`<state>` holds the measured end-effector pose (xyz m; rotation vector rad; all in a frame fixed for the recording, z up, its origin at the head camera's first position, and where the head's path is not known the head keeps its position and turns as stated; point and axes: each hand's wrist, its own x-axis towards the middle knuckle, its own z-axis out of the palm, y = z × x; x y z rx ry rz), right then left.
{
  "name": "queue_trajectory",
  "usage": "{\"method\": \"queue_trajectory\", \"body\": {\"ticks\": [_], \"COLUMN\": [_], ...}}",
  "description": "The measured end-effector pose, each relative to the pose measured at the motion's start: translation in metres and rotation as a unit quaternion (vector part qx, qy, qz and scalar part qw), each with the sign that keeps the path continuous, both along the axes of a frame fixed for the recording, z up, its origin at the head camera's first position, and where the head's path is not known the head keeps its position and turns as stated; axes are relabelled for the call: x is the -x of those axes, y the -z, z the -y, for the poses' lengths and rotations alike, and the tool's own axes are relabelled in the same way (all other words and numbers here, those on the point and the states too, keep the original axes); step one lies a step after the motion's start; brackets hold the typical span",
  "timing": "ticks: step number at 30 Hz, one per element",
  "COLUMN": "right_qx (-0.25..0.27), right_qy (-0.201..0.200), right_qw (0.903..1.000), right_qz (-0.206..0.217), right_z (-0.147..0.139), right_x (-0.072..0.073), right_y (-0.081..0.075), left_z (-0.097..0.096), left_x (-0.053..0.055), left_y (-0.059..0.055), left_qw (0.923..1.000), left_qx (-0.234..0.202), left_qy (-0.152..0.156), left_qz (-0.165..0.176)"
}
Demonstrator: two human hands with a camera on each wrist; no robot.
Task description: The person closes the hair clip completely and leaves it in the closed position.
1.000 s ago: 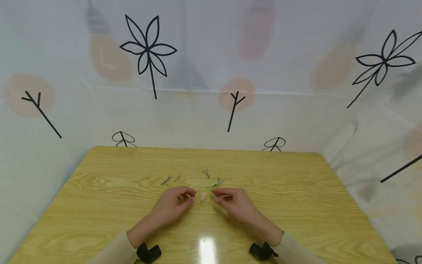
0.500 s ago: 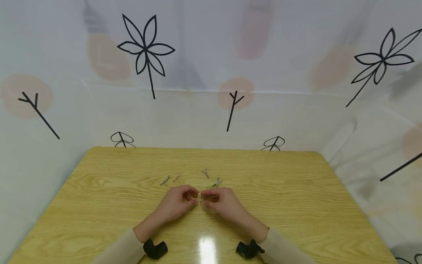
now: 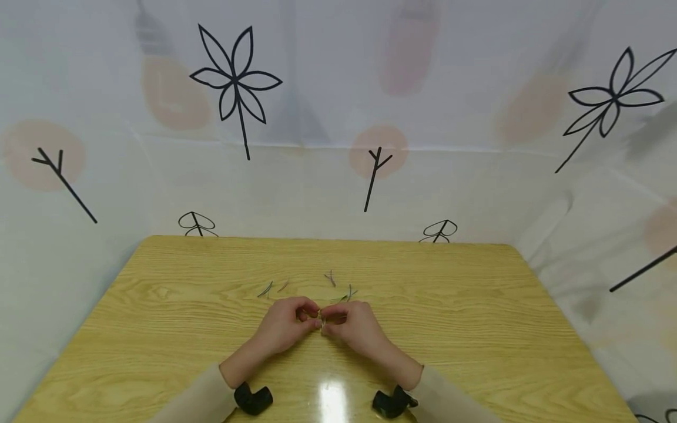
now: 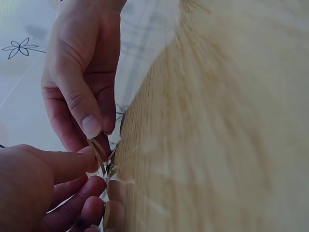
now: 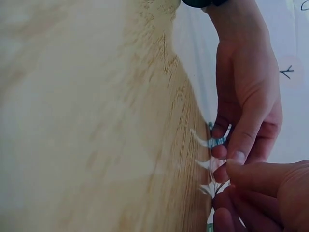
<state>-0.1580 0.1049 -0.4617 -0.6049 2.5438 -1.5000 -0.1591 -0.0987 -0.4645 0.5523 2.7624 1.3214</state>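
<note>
A thin tan strip, bent into a loop like a twist tie, is held between the two hands just above the wooden table. Its lower part shows between the fingertips in the head view, mostly hidden by them. The left hand pinches it from the left with thumb and curled fingers. From the right, the right hand pinches it too, thumb tip against the strip's upper end in the left wrist view. The fingertips of both hands nearly meet.
Beyond the hands lie several thin bent strips: a dark one, a reddish one, a purplish forked one, and a green and grey pair. Patterned white cloth hangs behind the table.
The right hand has moved left to the left hand, which shifted slightly right. The tan strip, earlier lying uncovered between them, is now pinched by both hands.
</note>
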Motion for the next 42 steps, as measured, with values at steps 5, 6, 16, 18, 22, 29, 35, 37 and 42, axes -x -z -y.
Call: {"method": "queue_trajectory", "body": {"ticks": [5, 6, 16, 18, 22, 29, 35, 37, 42], "right_qx": [-0.007, -0.007, 0.001, -0.002, 0.002, 0.031, 0.078, 0.094, 0.126], "right_qy": [-0.002, -0.002, 0.022, 0.034, 0.056, 0.071, 0.079, 0.085, 0.108], "right_qw": [0.9999, 0.9998, 0.9985, 0.9978, 0.9971, 0.9968, 0.9937, 0.9913, 0.9832], "right_qz": [-0.015, -0.021, -0.049, -0.056, -0.051, -0.019, 0.017, 0.037, 0.075], "right_z": [0.000, 0.000, -0.001, -0.001, -0.001, -0.005, -0.006, -0.006, -0.006], "right_x": [-0.001, 0.000, -0.002, -0.002, -0.002, 0.001, 0.001, 0.000, -0.001], "right_y": [0.000, 0.001, 0.000, -0.001, -0.002, -0.002, -0.004, -0.005, -0.009], "left_z": [0.000, 0.000, 0.002, 0.002, 0.001, 0.001, 0.001, 0.001, 0.000], "left_x": [0.000, 0.000, -0.001, -0.001, -0.002, -0.002, -0.002, -0.002, -0.002], "left_y": [0.001, 0.001, 0.002, 0.002, 0.002, -0.001, -0.003, -0.004, -0.004], "left_qw": [1.0000, 1.0000, 0.9999, 0.9999, 0.9998, 0.9999, 0.9996, 0.9994, 0.9983], "left_qx": [-0.002, -0.002, 0.008, 0.010, 0.012, 0.006, -0.014, -0.021, -0.045], "left_qy": [0.002, 0.001, -0.010, -0.010, -0.009, -0.005, 0.024, 0.028, 0.031], "left_qz": [0.003, 0.003, -0.001, -0.005, -0.011, -0.009, 0.001, -0.002, -0.020]}}
